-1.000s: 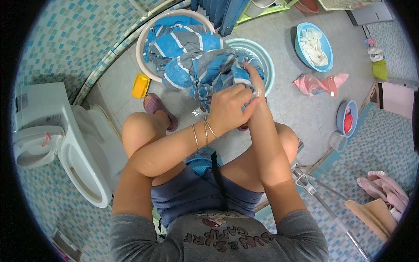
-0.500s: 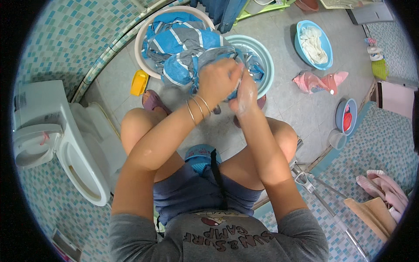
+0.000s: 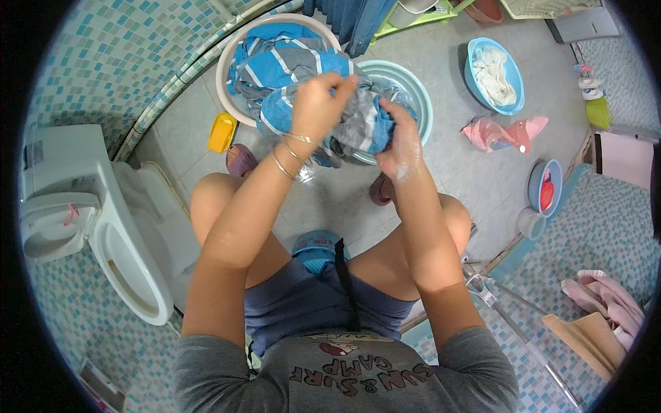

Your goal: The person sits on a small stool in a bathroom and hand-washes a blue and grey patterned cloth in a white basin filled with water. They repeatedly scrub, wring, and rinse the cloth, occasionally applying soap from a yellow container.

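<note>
A wet blue, grey and white striped cloth (image 3: 289, 63) stretches from a pale pink basin (image 3: 222, 72) on the left to a light turquoise basin (image 3: 423, 103) on the right. My left hand (image 3: 320, 103), with bangles at its wrist, is closed at the cloth over the gap between the basins; its fingertips are partly hidden. Over the near side of the turquoise basin, my right hand (image 3: 405, 141) grips a bunched part of the same cloth, thumb on top and fingers underneath. Traces of suds show on the right wrist.
A yellow scoop (image 3: 222, 132) lies on the tiled floor at left, near a toilet (image 3: 131, 268). To the right are a blue basin (image 3: 520, 76) of white cloth, a pink plastic bag (image 3: 502, 134) and a small blue tub (image 3: 556, 172). A metal pole (image 3: 527, 337) stands at lower right.
My hands have moved apart: the left went left and slightly up, the right shifted right and down. More of the bunched cloth shows between them.
</note>
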Demonstrator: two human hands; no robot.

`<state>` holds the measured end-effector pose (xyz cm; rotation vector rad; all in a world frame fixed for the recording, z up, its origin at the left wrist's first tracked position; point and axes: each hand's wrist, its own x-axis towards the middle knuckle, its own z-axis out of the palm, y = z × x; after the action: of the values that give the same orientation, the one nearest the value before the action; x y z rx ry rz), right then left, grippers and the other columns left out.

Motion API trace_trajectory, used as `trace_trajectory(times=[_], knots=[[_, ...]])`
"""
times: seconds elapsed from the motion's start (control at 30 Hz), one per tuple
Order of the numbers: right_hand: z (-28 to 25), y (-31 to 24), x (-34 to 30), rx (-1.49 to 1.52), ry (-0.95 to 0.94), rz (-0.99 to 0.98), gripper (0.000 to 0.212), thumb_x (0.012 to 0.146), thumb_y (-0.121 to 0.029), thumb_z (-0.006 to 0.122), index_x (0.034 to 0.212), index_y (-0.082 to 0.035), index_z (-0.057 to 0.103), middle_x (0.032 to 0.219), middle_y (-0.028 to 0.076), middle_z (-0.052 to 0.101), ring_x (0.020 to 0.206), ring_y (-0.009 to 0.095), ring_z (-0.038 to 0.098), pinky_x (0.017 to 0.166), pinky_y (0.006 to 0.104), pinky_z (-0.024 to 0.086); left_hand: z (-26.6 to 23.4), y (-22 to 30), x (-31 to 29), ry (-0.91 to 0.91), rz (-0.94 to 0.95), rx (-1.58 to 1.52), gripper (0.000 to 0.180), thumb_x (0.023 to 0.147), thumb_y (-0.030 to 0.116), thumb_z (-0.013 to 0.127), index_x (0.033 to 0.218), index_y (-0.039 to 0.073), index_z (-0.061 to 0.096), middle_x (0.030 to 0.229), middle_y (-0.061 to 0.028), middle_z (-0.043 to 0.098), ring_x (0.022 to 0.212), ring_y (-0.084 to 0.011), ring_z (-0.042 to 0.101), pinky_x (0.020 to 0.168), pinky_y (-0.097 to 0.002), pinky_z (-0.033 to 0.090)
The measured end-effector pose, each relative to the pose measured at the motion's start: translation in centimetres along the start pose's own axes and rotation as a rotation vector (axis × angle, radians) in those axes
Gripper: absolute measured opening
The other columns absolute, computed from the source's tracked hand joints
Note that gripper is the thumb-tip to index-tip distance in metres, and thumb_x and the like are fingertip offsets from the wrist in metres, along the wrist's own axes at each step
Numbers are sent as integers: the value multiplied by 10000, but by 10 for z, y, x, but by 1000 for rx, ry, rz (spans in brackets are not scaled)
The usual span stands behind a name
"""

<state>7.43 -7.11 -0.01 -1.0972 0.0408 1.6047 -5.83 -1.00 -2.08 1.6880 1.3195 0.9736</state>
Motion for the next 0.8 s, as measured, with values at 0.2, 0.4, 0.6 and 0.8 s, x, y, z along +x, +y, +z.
trace_trajectory(times=[0.2, 0.4, 0.6, 0.8], knots=[[-7, -21, -10, 148, -35, -144, 286, 871, -280, 551, 1037, -47, 559, 1014, 103, 625, 931, 245, 609, 856, 401, 476, -8, -13, -14, -292, 200, -55, 657, 711, 339, 761, 1220, 37, 475, 1118, -159, 569, 967, -240, 575, 849, -338, 446], [-5, -14, -8, -25, -182, -178, 252, 877, -282, 533, 1022, -77, 515, 996, 68, 586, 947, 205, 567, 855, 374, 447, -1, 2, -28, -246, 373, 213, 917, 629, 160, 722, 1410, 43, 255, 1316, -204, 453, 1103, -388, 519, 932, -426, 425], [-13, -7, 13, -419, -195, -300, 307, 836, -133, 542, 1123, -47, 475, 964, 81, 599, 833, 193, 607, 739, 352, 462, -14, -3, -11, -115, 224, -118, 474, 654, -71, 470, 1093, 20, 624, 997, -183, 647, 928, -257, 631, 836, -315, 479], [-32, 31, 35, -1303, 123, -628, 521, 752, -132, 605, 1215, -22, 395, 885, 213, 636, 840, 334, 650, 759, 422, 500, -41, 22, -6, -284, 169, -320, 488, 617, -101, 408, 1027, 5, 650, 1030, -111, 658, 989, -190, 605, 917, -278, 417]])
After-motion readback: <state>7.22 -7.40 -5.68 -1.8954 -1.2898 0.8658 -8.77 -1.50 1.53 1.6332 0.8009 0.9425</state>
